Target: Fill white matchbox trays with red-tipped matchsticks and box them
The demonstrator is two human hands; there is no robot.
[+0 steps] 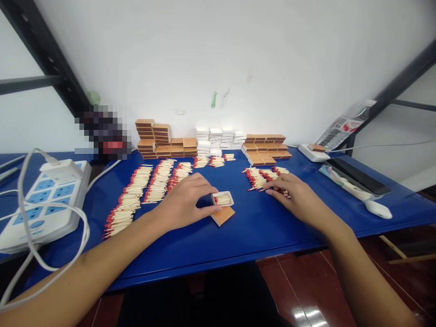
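Observation:
My left hand (189,202) grips the end of a small white matchbox tray (231,198) between thumb and fingers. Red-tipped matches (223,200) lie inside the tray. Partly under the tray is an orange-brown matchbox sleeve (223,216), flat on the table. My right hand (293,195) is at the near edge of the right-hand match pile (255,178), its fingers curled around a few matches. Some match ends (285,194) show below the fingers; how many are held is hidden.
Long rows of matches (131,195) lie at left on the blue table (204,254). Behind stand stacked brown matchboxes (161,134), white trays (215,136) and more brown boxes (267,146). A power strip (64,213) sits far left; a phone (357,175) and plastic bottle (349,125) are right.

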